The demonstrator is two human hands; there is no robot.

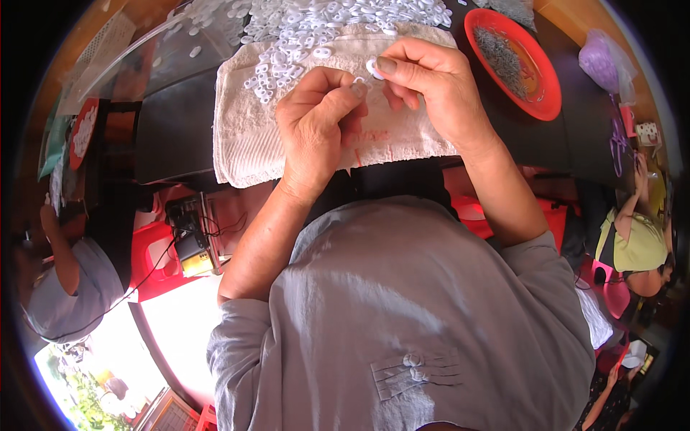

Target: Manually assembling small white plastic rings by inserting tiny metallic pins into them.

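Both my hands are raised over a beige towel [244,147] on the dark table, fingertips close together. My right hand [442,86] pinches a small white oval plastic piece [371,67] between thumb and forefinger. My left hand [320,111] is closed in a pinch just left of it. A bit of white shows at its fingertips, mostly hidden by the thumb. On the towel beside my left hand lies a scatter of white oval pieces [272,75] with holes in them. One single white piece [322,52] sits a little apart.
A heap of similar white pieces [345,13] spreads along the far side. At the right stands a red oval tray [543,104] holding many tiny grey metal parts [499,57]. A clear plastic sheet or bin [151,54] is at the left. Other people sit at both sides.
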